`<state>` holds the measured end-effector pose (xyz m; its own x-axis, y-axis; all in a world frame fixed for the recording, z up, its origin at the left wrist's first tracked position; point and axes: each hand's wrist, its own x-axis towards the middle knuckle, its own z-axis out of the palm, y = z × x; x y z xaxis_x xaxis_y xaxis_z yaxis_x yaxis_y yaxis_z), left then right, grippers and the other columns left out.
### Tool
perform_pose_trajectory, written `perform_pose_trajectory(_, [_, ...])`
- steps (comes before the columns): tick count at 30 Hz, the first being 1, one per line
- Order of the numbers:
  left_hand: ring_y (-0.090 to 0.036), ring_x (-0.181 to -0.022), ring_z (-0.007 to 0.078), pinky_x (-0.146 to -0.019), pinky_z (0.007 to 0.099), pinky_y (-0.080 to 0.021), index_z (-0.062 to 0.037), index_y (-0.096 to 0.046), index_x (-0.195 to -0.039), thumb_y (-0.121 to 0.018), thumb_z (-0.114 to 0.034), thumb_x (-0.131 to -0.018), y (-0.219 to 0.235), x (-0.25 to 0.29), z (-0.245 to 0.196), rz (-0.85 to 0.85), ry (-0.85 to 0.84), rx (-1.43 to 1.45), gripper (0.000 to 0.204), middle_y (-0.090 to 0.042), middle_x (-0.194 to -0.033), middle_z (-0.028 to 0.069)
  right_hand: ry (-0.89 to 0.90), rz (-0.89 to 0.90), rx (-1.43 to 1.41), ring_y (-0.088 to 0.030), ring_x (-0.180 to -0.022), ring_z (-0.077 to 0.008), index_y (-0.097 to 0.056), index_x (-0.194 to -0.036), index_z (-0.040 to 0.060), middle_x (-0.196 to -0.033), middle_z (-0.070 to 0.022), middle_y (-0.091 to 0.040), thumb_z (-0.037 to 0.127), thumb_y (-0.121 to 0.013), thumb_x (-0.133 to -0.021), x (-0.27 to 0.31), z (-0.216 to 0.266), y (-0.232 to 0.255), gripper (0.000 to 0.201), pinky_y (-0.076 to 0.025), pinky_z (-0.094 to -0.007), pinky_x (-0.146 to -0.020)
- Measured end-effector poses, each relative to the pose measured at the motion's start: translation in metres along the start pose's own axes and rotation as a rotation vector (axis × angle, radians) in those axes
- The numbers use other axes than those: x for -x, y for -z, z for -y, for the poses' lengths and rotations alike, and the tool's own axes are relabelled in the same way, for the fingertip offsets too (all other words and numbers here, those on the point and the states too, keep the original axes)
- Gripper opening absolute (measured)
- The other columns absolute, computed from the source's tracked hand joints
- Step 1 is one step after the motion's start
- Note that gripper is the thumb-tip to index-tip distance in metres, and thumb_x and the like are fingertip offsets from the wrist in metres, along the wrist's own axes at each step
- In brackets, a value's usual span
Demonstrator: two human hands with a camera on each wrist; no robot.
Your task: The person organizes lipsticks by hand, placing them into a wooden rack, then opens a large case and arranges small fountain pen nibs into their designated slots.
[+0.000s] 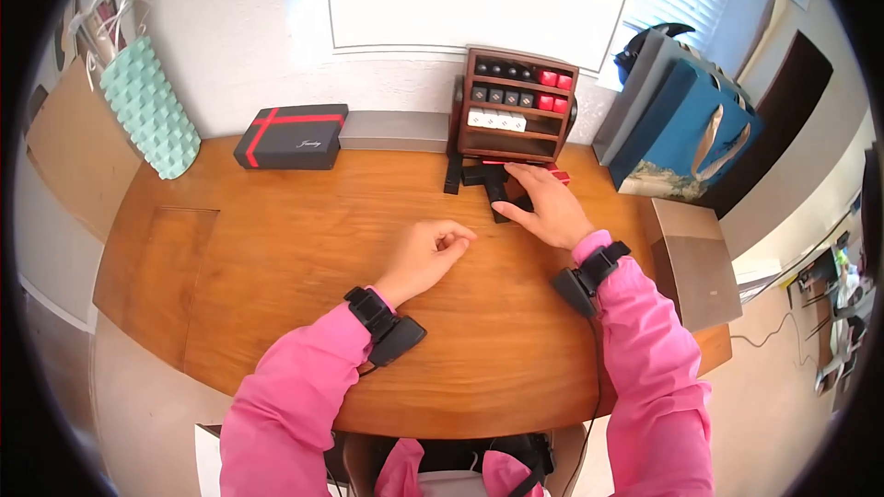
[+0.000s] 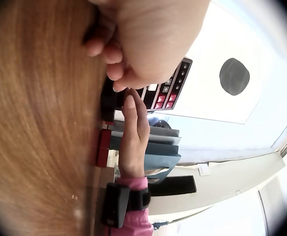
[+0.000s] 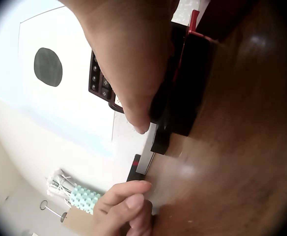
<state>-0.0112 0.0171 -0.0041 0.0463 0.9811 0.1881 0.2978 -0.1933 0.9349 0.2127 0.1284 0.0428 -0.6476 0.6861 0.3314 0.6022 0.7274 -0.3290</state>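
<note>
My right hand (image 1: pixel 550 210) lies over several black blocks (image 1: pixel 495 191) at the foot of a small wooden rack (image 1: pixel 512 142). Its thumb and fingers are spread and fairly straight, touching the blocks; in the right wrist view the hand (image 3: pixel 128 54) hides part of the black pieces (image 3: pixel 187 105). A separate upright-lying black block (image 1: pixel 452 175) is left of them, and a red piece (image 1: pixel 563 177) shows beyond the fingers. To the left, my left hand (image 1: pixel 424 258) is loosely curled over the table and holds nothing.
Black, red and white cubes fill upper shelves of the rack. A dark box with red ribbon (image 1: pixel 293 137) and a mint vase (image 1: pixel 152 109) stand at the back left. Blue and grey bags (image 1: pixel 677 129) and a brown box (image 1: pixel 697 267) are at the right.
</note>
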Motion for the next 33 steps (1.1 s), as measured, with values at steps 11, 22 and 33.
perform_pose_trajectory(11, [-0.053,-0.059,0.0045,-0.054,0.0234,-0.042,-0.0035,-0.068,-0.100,-0.059,-0.006,-0.099,0.000,-0.003,0.002,-0.145,-0.051,0.189,0.009,-0.062,-0.071,-0.0003,-0.062,-0.128,0.026,-0.034,-0.146,-0.0422,-0.043,-0.142,-0.0137,-0.151,-0.0319,-0.041,0.045,-0.045,-0.105,-0.035,0.048,-0.084,0.069,-0.025,-0.0464,-0.122])
perform_pose_trajectory(22, [-0.058,-0.062,0.0066,-0.057,0.0241,-0.044,-0.0012,-0.068,-0.097,-0.060,-0.004,-0.096,0.001,-0.004,0.009,-0.107,-0.094,-0.004,0.009,-0.062,-0.069,-0.0005,0.052,-0.148,0.071,-0.056,-0.121,-0.0391,-0.062,-0.130,0.0008,-0.127,-0.0204,-0.063,0.026,-0.052,-0.103,-0.018,-0.017,-0.026,0.038,-0.042,-0.0446,-0.107])
perform_pose_trajectory(33, [-0.057,-0.060,0.0104,-0.056,0.0283,-0.044,-0.0039,-0.071,-0.097,-0.064,-0.008,-0.093,0.003,-0.002,0.005,-0.091,-0.081,-0.042,0.009,-0.063,-0.067,0.0027,-0.088,0.067,0.225,-0.030,-0.149,-0.0353,-0.042,-0.153,0.0099,-0.161,-0.0129,-0.036,0.046,-0.038,-0.107,0.024,-0.030,-0.013,0.059,-0.021,-0.0518,-0.122])
